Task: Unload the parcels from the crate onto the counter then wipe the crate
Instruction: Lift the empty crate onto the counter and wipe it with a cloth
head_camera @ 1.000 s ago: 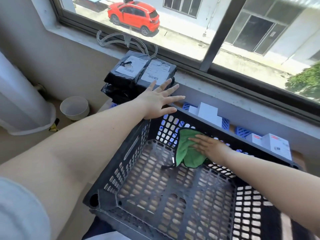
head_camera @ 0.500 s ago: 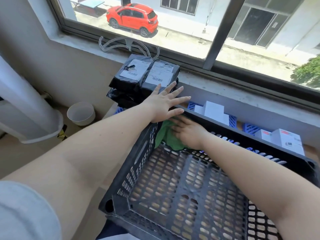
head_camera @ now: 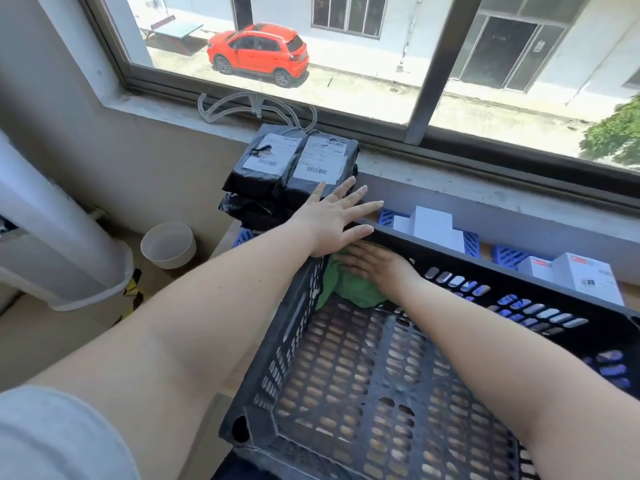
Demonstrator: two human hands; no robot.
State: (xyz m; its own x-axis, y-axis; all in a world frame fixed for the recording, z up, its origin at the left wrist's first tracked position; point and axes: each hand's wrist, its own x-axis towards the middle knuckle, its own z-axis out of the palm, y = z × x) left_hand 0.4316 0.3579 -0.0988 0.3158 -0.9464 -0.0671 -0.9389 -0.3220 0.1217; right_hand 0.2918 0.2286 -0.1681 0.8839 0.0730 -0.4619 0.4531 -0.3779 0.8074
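Observation:
A black perforated plastic crate (head_camera: 381, 393) fills the lower middle, with no parcels inside. My left hand (head_camera: 332, 220) lies flat with fingers spread on the crate's far left corner rim. My right hand (head_camera: 374, 265) presses a green cloth (head_camera: 349, 289) flat against the inside of the far wall, in that same corner, just under my left hand. A stack of black parcels (head_camera: 291, 171) with white labels stands on the counter beyond the corner, below the window sill.
White boxes (head_camera: 433, 226) and blue crate-like pieces (head_camera: 509, 256) line the counter behind the crate, with more white boxes (head_camera: 581, 277) at right. A white bowl (head_camera: 168, 244) and a large white cylinder (head_camera: 59, 237) sit left. A clear hanger (head_camera: 256, 107) lies on the sill.
My right hand has slid the green cloth leftward along the far wall into the far left corner. My left hand has stayed on the corner rim.

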